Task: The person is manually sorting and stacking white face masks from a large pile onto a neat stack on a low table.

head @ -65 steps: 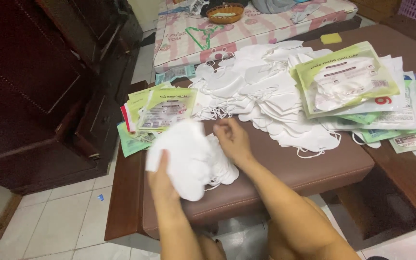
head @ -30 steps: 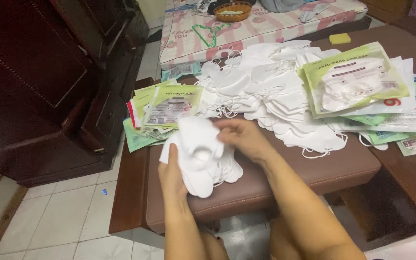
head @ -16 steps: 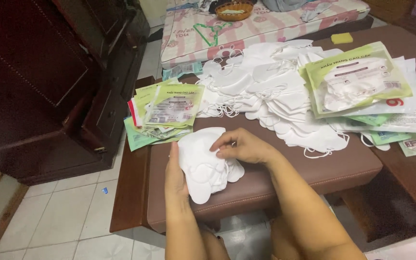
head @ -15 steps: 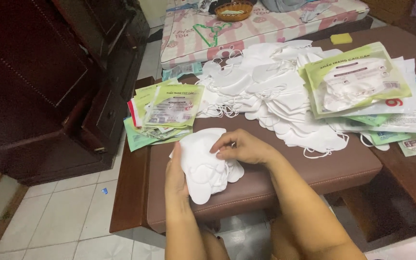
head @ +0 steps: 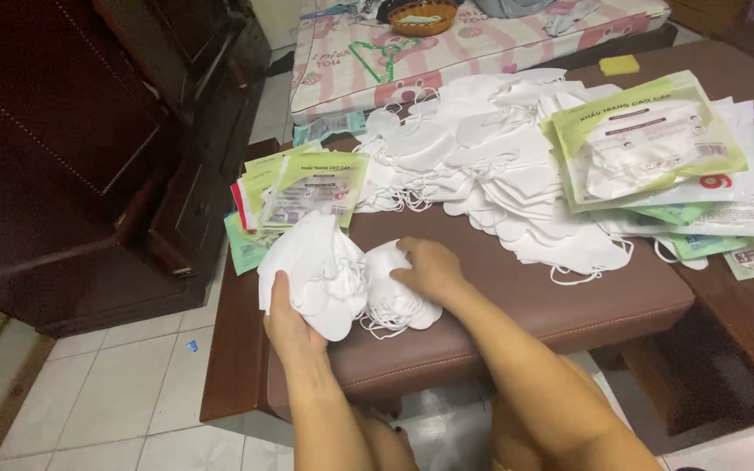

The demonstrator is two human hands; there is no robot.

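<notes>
White face masks [head: 320, 275] sit in a stack at the near left corner of the brown cushion [head: 525, 296], gripped by the left hand [head: 294, 323], whose fingers curl shut around the stack's lower edge. Just right of it a smaller mask bundle [head: 394, 292] lies on the cushion under the right hand [head: 429, 269], fingers pressed together on its top. Behind the cushion's far edge spreads a loose mask pile [head: 499, 166], with green packets [head: 307, 187] at the far left corner.
</notes>
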